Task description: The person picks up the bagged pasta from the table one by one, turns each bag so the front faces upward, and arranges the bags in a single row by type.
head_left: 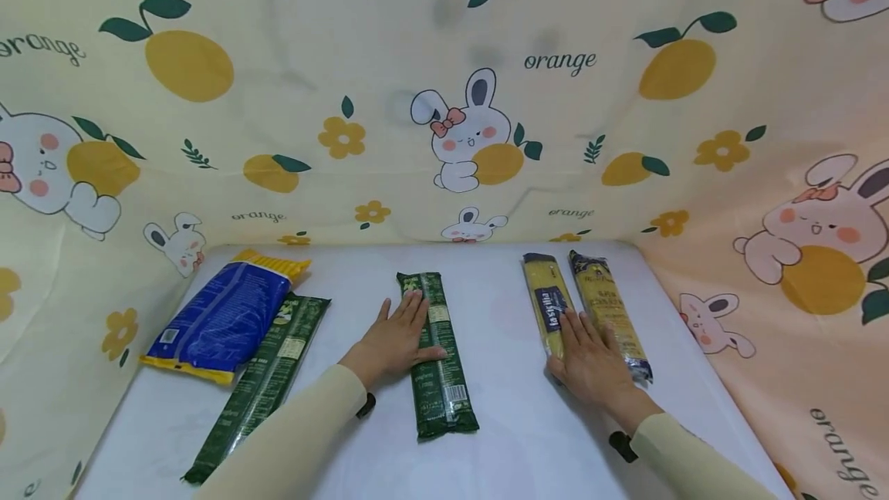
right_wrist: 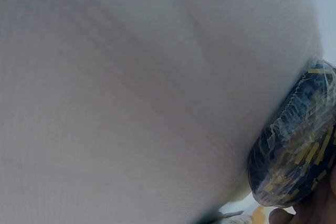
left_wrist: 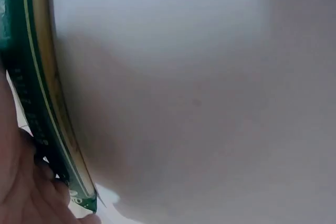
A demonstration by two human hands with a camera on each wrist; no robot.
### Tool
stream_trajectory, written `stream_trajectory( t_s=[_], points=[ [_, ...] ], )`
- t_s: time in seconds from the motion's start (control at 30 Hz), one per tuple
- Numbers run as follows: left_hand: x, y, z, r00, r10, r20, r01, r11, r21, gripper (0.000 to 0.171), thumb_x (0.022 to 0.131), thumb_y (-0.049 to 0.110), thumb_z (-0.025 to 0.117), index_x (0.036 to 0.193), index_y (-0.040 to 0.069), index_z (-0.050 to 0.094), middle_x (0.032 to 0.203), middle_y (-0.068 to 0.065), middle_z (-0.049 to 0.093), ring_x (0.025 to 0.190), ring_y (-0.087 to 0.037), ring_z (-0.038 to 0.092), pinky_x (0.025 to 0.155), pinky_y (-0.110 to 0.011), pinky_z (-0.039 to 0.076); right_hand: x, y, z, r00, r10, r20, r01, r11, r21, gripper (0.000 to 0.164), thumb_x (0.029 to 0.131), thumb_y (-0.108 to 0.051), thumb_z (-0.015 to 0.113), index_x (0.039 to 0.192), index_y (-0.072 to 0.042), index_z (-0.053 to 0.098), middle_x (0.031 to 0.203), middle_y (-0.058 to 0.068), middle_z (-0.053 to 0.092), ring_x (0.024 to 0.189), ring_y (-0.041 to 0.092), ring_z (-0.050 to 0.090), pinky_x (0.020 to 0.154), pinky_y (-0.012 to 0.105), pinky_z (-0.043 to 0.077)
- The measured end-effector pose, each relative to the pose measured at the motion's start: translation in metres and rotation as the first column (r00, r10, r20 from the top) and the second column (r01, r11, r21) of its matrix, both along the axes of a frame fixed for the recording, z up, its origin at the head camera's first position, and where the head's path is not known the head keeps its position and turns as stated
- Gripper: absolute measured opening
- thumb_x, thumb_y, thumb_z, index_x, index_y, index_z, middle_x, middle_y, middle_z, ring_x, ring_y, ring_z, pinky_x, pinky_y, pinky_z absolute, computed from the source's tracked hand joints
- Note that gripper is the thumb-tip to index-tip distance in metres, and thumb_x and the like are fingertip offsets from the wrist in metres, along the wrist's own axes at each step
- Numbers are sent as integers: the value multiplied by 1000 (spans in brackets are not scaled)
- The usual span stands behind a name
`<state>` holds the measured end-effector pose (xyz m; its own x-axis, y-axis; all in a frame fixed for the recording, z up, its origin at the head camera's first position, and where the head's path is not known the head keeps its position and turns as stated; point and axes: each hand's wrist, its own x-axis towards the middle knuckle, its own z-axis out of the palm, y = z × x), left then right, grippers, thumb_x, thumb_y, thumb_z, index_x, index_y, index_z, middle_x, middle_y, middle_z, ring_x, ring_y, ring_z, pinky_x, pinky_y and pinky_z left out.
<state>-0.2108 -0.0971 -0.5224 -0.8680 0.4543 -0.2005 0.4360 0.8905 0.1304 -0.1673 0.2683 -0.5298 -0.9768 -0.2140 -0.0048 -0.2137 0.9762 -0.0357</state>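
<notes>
My left hand [head_left: 397,336] lies on a long green packet [head_left: 447,376] in the middle of the white table, fingers extended along its upper part and thumb across it. In the left wrist view the packet's side [left_wrist: 44,82] runs down beside the hand. Over the lower part of a yellow pasta packet with a dark blue label [head_left: 551,303] rests my right hand [head_left: 590,357], fingers stretched forward and thumb at the left edge. Its palm hides the packet's lower end. A second pasta packet, gold with dark ends [head_left: 610,303], lies just right of those fingers. The right wrist view shows a crinkled dark packet end [right_wrist: 294,145] near the fingers.
On the left lies a blue and yellow bag [head_left: 225,315], with another long green packet [head_left: 267,376] slanting beside it, close to the left forearm. The white table [head_left: 507,454] ends at a printed cloth [head_left: 389,60] behind and at the sides.
</notes>
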Motion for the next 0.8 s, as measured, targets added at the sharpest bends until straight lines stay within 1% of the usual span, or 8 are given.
stream_trajectory(
  t_s=[0.07,0.17,0.3,0.43,0.67,0.8],
  points=[
    [0,-5,0,1000,-21,-1,21,1000,11,105,99,81,34,170,7,12,178,-14,7,165,-30,6,130,-61,14,0,1,1,1000,2,0,-2,1000,-4,76,106,-41,55,160,8,33,169,26,30,156,49,27,124,73,12],
    [0,-8,-1,1000,-30,6,29,999,29,104,99,81,34,170,7,11,177,-15,7,165,-30,6,130,-60,14,-1,1,1,1000,11,1,-11,1000,-11,76,106,-41,55,161,7,33,169,26,30,156,49,27,124,73,11],
    [0,-9,-4,1000,-28,7,28,999,37,104,99,81,33,170,7,11,177,-15,7,165,-31,6,130,-59,13,-1,0,-1,1000,10,0,-10,1000,-14,76,106,-41,54,161,7,34,169,26,30,156,49,28,124,73,12],
    [1,-10,-4,1000,-19,1,19,999,29,105,99,81,33,170,7,12,177,-15,6,165,-31,6,130,-60,12,-1,0,-3,1000,10,-4,-10,1000,-12,76,105,-41,55,161,7,34,169,26,30,156,49,28,124,73,13],
    [1,-10,-1,1000,-21,13,20,999,27,105,100,80,33,169,5,11,177,-16,5,165,-31,5,131,-59,13,1,0,-2,1000,14,-10,-14,1000,-7,76,106,-41,54,161,7,33,169,26,30,156,49,28,123,73,14],
    [1,-8,0,1000,-24,6,24,1000,14,104,100,80,32,170,6,10,177,-16,5,165,-31,4,130,-59,13,1,0,1,1000,7,-8,-7,1000,-3,77,106,-42,55,161,7,32,169,26,29,157,49,27,123,73,13]
  ],
)
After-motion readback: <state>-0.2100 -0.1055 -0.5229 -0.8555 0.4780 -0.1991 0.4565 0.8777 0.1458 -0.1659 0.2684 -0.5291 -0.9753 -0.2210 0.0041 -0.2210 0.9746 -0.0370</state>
